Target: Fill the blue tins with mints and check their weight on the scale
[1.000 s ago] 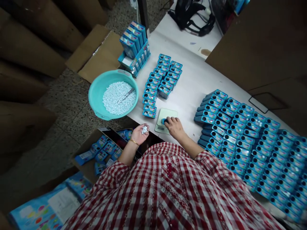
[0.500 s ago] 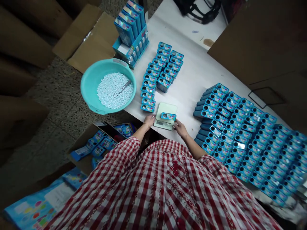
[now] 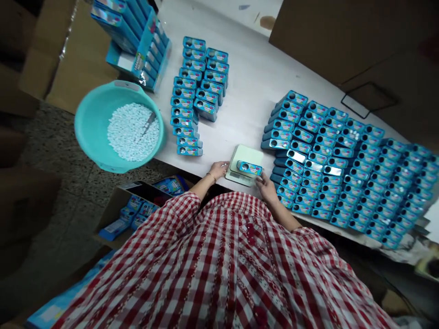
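A pale kitchen scale lies at the table's front edge. On its plate rests one small blue box with a dark round opening at one end. My left hand holds the scale's left edge, the fingertips pressed against it. At the opposite side my right hand grips the scale's right edge, its fingers close to the end of the box. To the left, more blue boxes stand upright in two rows, some with white pieces showing in their openings.
A turquoise basin holds small white pellets and a metal utensil. A large block of blue boxes fills the right side, close to the scale. Behind the basin stands a display carton. An open cardboard box sits below left.
The scale, with the box on it, has shifted right along the table between my hands, away from the left rows and closer to the right block. My view has turned too.
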`<state>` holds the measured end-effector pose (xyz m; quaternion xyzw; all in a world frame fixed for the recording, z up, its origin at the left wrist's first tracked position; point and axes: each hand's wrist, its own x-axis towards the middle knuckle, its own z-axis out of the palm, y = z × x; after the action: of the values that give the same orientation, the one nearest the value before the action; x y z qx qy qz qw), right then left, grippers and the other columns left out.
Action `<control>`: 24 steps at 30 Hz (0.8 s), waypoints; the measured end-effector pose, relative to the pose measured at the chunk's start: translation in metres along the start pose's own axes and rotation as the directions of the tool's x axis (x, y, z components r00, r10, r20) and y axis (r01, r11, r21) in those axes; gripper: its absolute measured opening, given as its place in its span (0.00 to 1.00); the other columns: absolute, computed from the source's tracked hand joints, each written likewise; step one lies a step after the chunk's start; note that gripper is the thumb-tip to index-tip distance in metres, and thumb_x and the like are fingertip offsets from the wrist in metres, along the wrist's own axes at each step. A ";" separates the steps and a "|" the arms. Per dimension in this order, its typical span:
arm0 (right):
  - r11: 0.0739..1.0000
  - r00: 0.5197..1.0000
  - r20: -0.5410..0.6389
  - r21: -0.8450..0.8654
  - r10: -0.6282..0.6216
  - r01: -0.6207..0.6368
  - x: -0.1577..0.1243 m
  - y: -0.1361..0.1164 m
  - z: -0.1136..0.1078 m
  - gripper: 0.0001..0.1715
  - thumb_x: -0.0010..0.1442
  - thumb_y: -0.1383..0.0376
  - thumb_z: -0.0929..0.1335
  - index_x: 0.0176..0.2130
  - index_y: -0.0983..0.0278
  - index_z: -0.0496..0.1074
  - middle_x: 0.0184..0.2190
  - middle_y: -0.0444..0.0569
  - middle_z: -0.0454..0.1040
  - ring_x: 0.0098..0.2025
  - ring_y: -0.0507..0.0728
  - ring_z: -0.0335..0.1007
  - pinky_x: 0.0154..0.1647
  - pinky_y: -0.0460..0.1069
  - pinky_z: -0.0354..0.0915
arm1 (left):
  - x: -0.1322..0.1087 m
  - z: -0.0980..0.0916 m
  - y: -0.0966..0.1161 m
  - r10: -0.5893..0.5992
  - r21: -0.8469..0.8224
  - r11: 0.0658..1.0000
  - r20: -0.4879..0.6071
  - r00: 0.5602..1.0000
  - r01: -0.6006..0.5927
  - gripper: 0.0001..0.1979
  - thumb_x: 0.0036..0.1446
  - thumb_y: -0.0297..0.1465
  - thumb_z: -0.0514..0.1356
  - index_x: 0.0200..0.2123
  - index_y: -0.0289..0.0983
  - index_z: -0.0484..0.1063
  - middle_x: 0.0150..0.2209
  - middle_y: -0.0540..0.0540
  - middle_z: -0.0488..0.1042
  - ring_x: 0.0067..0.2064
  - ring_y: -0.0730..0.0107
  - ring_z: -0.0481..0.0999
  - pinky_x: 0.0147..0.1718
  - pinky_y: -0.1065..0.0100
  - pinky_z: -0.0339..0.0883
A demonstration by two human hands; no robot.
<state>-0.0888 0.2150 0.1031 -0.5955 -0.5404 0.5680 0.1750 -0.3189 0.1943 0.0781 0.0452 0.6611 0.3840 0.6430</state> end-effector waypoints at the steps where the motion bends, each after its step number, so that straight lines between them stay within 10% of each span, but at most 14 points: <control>1: 1.000 0.998 -0.064 -0.016 -0.001 0.000 -0.006 -0.006 -0.004 0.32 0.50 0.62 0.64 0.55 0.63 0.62 0.48 0.55 0.69 0.43 0.60 0.70 0.45 0.59 0.67 | -0.008 -0.001 0.005 -0.006 -0.065 0.998 0.028 1.000 0.008 0.09 0.48 0.23 0.60 0.36 0.31 0.73 0.17 0.53 0.66 0.17 0.82 0.61 0.18 0.76 0.51; 4: 0.971 0.942 -0.270 -0.181 -0.202 0.156 -0.027 -0.037 -0.014 0.27 0.54 0.63 0.62 0.54 0.62 0.63 0.48 0.55 0.67 0.42 0.58 0.69 0.44 0.58 0.67 | -0.033 -0.009 0.024 -0.007 -0.341 0.938 0.152 0.988 0.060 0.07 0.48 0.23 0.60 0.34 0.31 0.71 0.22 0.49 0.70 0.22 0.81 0.67 0.20 0.78 0.56; 8: 0.805 0.837 -0.196 -0.450 -0.511 0.386 -0.037 -0.072 -0.011 0.22 0.56 0.62 0.64 0.51 0.59 0.65 0.48 0.53 0.66 0.49 0.59 0.63 0.49 0.58 0.64 | -0.055 -0.022 0.044 -0.120 -0.532 0.808 0.274 0.954 0.254 0.05 0.52 0.24 0.55 0.27 0.31 0.69 0.24 0.45 0.72 0.25 0.75 0.72 0.24 0.75 0.64; 13: 0.871 0.900 -0.123 -0.334 -0.418 0.359 0.001 -0.041 0.000 0.34 0.51 0.58 0.68 0.55 0.61 0.59 0.53 0.55 0.63 0.53 0.61 0.60 0.50 0.59 0.63 | -0.058 -0.029 0.044 -0.146 -0.596 0.740 0.311 0.939 0.313 0.09 0.51 0.23 0.50 0.28 0.31 0.70 0.28 0.41 0.75 0.31 0.68 0.76 0.31 0.67 0.69; 18: 0.886 0.903 -0.022 -0.206 -0.428 0.415 0.031 -0.019 0.010 0.24 0.54 0.54 0.65 0.48 0.63 0.65 0.43 0.52 0.70 0.44 0.58 0.67 0.46 0.56 0.64 | -0.046 -0.026 0.033 -0.090 -0.629 0.724 0.320 0.943 0.282 0.08 0.52 0.25 0.51 0.29 0.31 0.70 0.30 0.39 0.76 0.35 0.64 0.76 0.37 0.60 0.69; 21: 0.725 0.812 0.099 -0.398 -0.576 0.563 0.025 -0.052 0.014 0.22 0.57 0.56 0.63 0.50 0.62 0.65 0.41 0.51 0.69 0.43 0.58 0.65 0.45 0.55 0.64 | -0.036 -0.016 0.033 -0.098 -0.668 0.697 0.270 0.958 0.260 0.09 0.55 0.28 0.51 0.27 0.32 0.70 0.26 0.42 0.74 0.31 0.66 0.75 0.36 0.61 0.69; 24: 0.351 0.661 0.381 -0.621 -0.647 0.701 0.007 -0.098 0.015 0.23 0.59 0.61 0.62 0.54 0.59 0.63 0.44 0.53 0.68 0.46 0.60 0.61 0.46 0.56 0.60 | -0.028 0.001 0.037 -0.099 -0.705 0.671 0.225 0.969 0.232 0.10 0.56 0.29 0.52 0.27 0.32 0.70 0.23 0.44 0.73 0.27 0.69 0.73 0.34 0.64 0.68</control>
<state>-0.1467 0.2494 0.1764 -0.3170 -0.9187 0.2013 0.1229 -0.3294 0.2050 0.1218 -0.2408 0.3996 0.5487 0.6937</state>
